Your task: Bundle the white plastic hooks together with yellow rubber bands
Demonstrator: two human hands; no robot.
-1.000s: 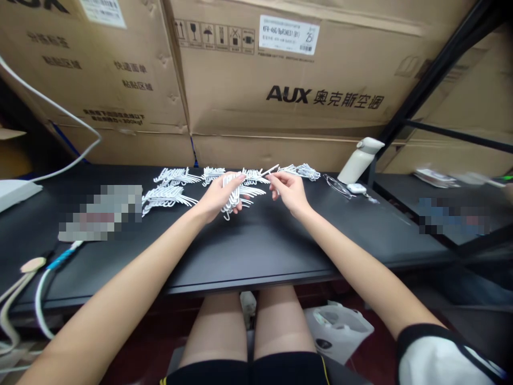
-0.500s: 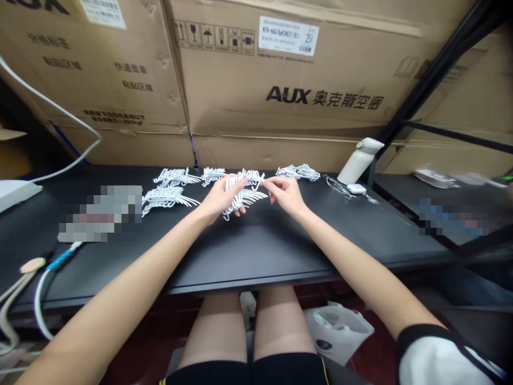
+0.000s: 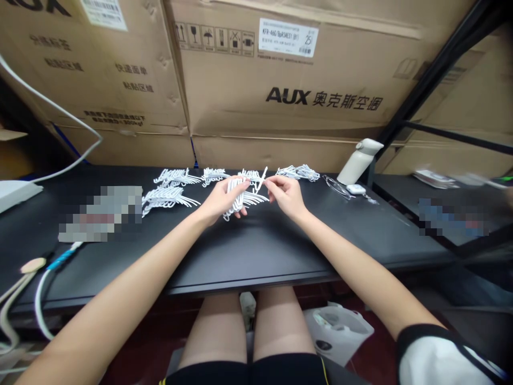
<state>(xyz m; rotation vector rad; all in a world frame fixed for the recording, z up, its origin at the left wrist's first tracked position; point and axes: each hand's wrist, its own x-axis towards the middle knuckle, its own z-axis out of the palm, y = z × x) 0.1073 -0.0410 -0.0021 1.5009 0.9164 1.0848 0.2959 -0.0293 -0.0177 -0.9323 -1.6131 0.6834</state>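
My left hand (image 3: pixel 228 199) is closed around a bundle of thin white hooks (image 3: pixel 237 193), curved ends toward the lower left and straight ends fanning to the right. Just to the right, my right hand (image 3: pixel 285 195) pinches a single white hook (image 3: pixel 262 179) between thumb and finger. This one stands steeply tilted beside the bundle's straight ends. Behind the hands, on the black table (image 3: pixel 256 251), lie more hooks in bunches: one behind the left hand (image 3: pixel 250 175), a looser pile (image 3: pixel 298 172) at the back right, and a bunch (image 3: pixel 166 198) to the left.
Large cardboard boxes (image 3: pixel 320 120) stand along the table's back. A cream bottle (image 3: pixel 358 162), glasses (image 3: pixel 337 186) and a small white case (image 3: pixel 356 189) sit at the back right. A blurred-out flat object (image 3: pixel 104 214) with a white cable lies left.
The single hook in my right hand has swung from pointing along the bundle to a steep tilt. Both hands have stayed nearly in place, and the left still grips the bundle.
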